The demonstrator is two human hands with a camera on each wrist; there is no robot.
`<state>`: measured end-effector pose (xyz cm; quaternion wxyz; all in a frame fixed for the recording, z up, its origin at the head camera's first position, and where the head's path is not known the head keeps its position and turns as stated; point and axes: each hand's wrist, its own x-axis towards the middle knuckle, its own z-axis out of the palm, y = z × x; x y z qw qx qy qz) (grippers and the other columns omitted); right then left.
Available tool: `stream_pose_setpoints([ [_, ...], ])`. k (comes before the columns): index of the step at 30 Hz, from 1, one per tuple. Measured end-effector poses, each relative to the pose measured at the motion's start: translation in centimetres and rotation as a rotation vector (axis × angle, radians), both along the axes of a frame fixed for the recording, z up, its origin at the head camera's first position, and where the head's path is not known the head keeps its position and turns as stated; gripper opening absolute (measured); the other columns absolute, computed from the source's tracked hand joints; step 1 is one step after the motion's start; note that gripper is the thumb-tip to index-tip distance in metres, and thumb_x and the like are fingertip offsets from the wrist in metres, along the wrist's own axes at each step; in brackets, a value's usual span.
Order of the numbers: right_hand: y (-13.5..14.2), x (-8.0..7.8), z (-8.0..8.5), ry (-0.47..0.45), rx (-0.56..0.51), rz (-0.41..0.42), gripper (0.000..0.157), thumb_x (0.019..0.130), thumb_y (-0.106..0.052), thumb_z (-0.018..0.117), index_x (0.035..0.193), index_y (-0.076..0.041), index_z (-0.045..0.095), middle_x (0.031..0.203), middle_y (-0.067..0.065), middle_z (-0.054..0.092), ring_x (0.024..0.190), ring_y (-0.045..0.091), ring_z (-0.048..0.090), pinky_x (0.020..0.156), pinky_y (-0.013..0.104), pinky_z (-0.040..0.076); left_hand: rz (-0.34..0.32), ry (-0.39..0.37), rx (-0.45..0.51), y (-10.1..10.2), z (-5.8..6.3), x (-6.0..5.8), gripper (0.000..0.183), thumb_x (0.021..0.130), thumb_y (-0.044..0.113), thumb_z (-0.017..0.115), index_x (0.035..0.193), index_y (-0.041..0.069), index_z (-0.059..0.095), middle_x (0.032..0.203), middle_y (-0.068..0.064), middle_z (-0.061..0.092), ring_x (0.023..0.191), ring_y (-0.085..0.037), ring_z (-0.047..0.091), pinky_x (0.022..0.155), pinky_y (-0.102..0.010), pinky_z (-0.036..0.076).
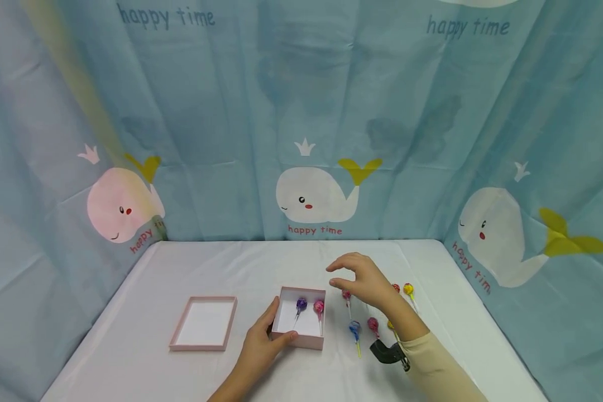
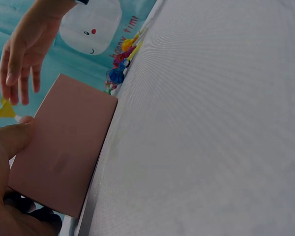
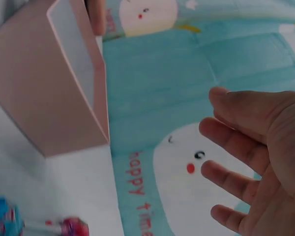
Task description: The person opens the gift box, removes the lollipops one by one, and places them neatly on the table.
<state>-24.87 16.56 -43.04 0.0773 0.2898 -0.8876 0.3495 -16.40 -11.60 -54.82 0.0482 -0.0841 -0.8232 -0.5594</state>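
A pink open-topped box (image 1: 298,340) stands in the middle of the table with a purple lollipop (image 1: 301,305) and a pink lollipop (image 1: 319,307) lying inside. My left hand (image 1: 261,341) grips its left front corner, the thumb along the front wall and the fingers at the left side. Above the loose lollipops, to the right of the box, my right hand (image 1: 364,281) hovers with thumb and fingers apart and nothing between them. Beneath and around that arm lie a blue lollipop (image 1: 354,328), a dark pink lollipop (image 1: 373,324) and several others, some partly hidden.
To the left of the box lies the pink-rimmed lid (image 1: 231,325), its white inside facing up. A yellow lollipop (image 1: 408,289) lies farthest right. White cloth (image 1: 151,312) covers the table, and a blue whale-print curtain (image 1: 221,195) hangs behind and at both sides.
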Motion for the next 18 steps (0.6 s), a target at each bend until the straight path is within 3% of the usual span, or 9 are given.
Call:
stream_pose_setpoints([
  [10, -4.4, -0.6, -1.1, -0.111, 0.073, 0.013, 0.02, 0.09, -0.025, 0.08, 0.11, -0.021, 0.079, 0.112, -0.009, 0.075, 0.118, 0.019, 0.063, 0.106, 0.049, 0.052, -0.011, -0.019, 0.019, 0.0, 0.1, -0.1, 0.101, 0.081, 0.032, 0.088, 0.161, 0.008, 0.031, 0.165, -0.011, 0.032, 0.151, -0.032, 0.033, 0.121, -0.046, 0.03],
  [18, -6.1, -1.1, -3.0, -0.134, 0.158, 0.008, 0.019, 0.09, -0.027, 0.08, 0.108, -0.02, 0.081, 0.106, -0.009, 0.077, 0.114, 0.022, 0.067, 0.102, 0.05, 0.054, -0.014, -0.025, 0.028, -0.2, 0.1, 0.0, 0.101, 0.081, 0.03, 0.088, 0.161, 0.008, 0.031, 0.165, -0.01, 0.031, 0.151, -0.03, 0.033, 0.121, -0.045, 0.031],
])
